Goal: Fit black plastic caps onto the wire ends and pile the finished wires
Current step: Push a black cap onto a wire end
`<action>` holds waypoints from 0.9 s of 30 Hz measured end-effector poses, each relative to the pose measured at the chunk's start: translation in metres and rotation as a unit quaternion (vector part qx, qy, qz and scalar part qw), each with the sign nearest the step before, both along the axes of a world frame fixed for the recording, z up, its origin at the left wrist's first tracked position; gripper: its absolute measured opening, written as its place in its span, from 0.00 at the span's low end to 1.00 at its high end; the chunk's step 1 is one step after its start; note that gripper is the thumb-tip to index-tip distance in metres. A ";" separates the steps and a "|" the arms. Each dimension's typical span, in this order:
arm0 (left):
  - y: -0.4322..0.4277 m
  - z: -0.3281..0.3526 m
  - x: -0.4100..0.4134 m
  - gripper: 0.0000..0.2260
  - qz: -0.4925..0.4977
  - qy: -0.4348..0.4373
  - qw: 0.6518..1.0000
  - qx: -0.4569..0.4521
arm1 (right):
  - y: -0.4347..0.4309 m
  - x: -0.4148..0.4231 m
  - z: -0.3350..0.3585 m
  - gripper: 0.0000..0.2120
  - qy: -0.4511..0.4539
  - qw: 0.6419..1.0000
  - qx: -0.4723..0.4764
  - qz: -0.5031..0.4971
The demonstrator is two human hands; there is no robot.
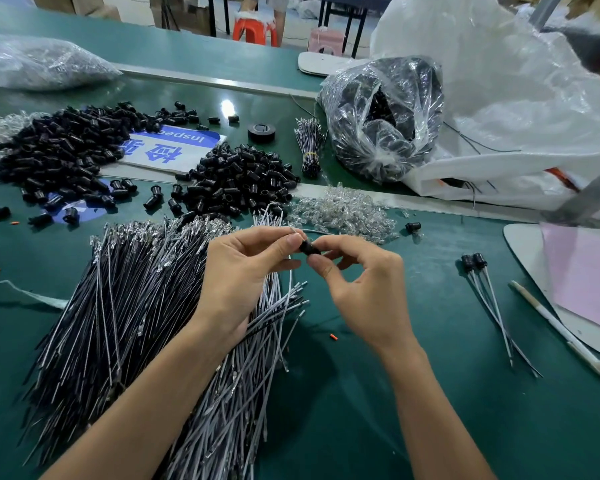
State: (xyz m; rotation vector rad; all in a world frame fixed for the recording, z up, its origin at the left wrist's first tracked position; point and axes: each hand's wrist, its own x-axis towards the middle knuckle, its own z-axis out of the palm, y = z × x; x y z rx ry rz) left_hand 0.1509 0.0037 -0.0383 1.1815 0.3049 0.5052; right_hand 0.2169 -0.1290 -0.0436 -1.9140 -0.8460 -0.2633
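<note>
**Both hands pinched on one black cap**

Grip first: the right hand (364, 289) grasps the black cap (308, 248) between thumb and forefinger, its other fingers curled loosely underneath. The left hand (246, 268) closes its own grip on the cap's other end, thumb tip and forefinger tip pressed together there. A thin grey wire (293, 231) pokes up just beside those fingertips; whether it already sits inside the cap I cannot tell.

Both forearms reach in from the near edge and angle toward each other, so the hands meet above the green worktop (413, 410). The left wrist hangs over the big fan of loose wires (129, 306), and the cap is held clear of the surface, just past the far end of that fan.

Beyond the hands lies a heap of black caps (243, 178), with a larger heap (59, 150) further left, partly on a blue and white sign (174, 147). A mound of small clear pieces (343, 213) sits just right of the nearer heap. Well off to the right, two finished wires (478, 271) lie side by side, caps at the far end, near a white pen (561, 334).
</note>
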 end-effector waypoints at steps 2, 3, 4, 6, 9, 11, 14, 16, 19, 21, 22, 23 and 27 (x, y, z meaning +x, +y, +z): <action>-0.001 0.003 0.000 0.04 0.009 -0.006 1.000 0.001 | 0.000 0.000 -0.001 0.06 -0.003 1.000 -0.013 -0.005; 0.001 0.005 -0.001 0.05 0.021 -0.011 1.000 -0.004 | -0.001 0.001 -0.003 0.06 -0.004 1.000 -0.025 -0.012; 0.005 0.008 -0.003 0.05 0.037 -0.017 0.999 -0.016 | -0.002 0.002 -0.004 0.06 0.000 0.999 -0.036 -0.020; 0.017 0.014 -0.006 0.06 0.075 -0.029 0.996 -0.048 | -0.006 0.005 -0.004 0.05 0.019 0.998 -0.048 -0.033; 0.032 0.019 -0.010 0.07 0.121 -0.049 0.988 -0.079 | -0.011 0.010 -0.002 0.06 0.045 0.998 -0.040 -0.033; 0.035 0.020 -0.010 0.06 0.138 -0.057 0.985 -0.083 | -0.013 0.012 0.001 0.07 0.055 0.998 -0.025 -0.029; 0.038 0.019 -0.010 0.04 0.151 -0.062 0.983 -0.083 | -0.019 0.016 0.004 0.09 0.067 0.997 0.008 -0.022; 0.039 0.018 -0.010 0.03 0.152 -0.061 0.983 -0.078 | -0.023 0.018 0.006 0.09 0.111 0.993 0.047 -0.002; 0.042 0.015 -0.011 0.04 0.125 -0.037 0.990 -0.057 | -0.023 0.017 0.011 0.06 0.214 0.960 0.177 0.045; 0.042 0.015 -0.012 0.05 0.064 -0.013 0.997 -0.035 | -0.022 0.018 0.015 0.05 0.277 0.906 0.306 0.095; 0.041 0.017 -0.013 0.04 0.029 -0.005 0.999 -0.023 | -0.021 0.018 0.017 0.06 0.303 0.872 0.364 0.125; 0.039 0.018 -0.015 0.05 0.001 0.000 1.000 -0.013 | -0.021 0.019 0.019 0.05 0.323 0.840 0.410 0.149; 0.026 0.023 -0.014 0.06 -0.024 0.016 0.999 0.044 | -0.023 0.017 0.024 0.05 0.340 0.808 0.449 0.172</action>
